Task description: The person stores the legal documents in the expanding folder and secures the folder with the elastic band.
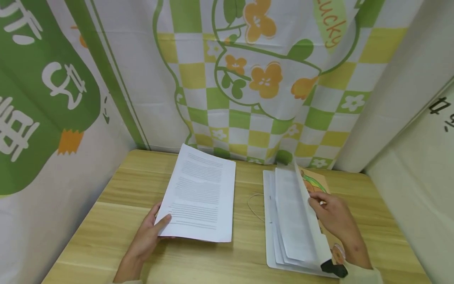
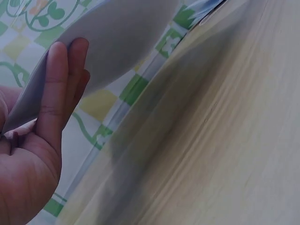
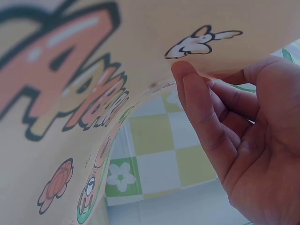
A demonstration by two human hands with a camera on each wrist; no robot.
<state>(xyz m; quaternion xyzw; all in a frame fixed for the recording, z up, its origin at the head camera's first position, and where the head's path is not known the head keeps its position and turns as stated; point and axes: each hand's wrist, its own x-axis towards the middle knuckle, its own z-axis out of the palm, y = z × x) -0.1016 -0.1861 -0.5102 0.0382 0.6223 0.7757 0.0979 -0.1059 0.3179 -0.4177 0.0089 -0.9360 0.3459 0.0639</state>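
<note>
My left hand (image 1: 144, 236) grips printed paper (image 1: 202, 193) by its lower left corner, thumb on the printed face. In the left wrist view, its fingers (image 2: 54, 93) lie along the plain back of the paper, which is raised off the table; whether it is one sheet or more I cannot tell. To the right lies an opened document folder (image 1: 268, 236) with white leaves or pockets (image 1: 294, 221) inside. My right hand (image 1: 337, 219) pinches the edge of its tan cover (image 3: 136, 61), printed with cartoon lettering and drawings, and holds it up at a slant.
A thin looped cord (image 1: 250, 206) sticks out from the folder's left side onto the wooden table (image 1: 131, 189). A green and yellow checked curtain (image 1: 244, 138) hangs along the table's back edge. Fabric walls (image 1: 88, 189) stand at both sides.
</note>
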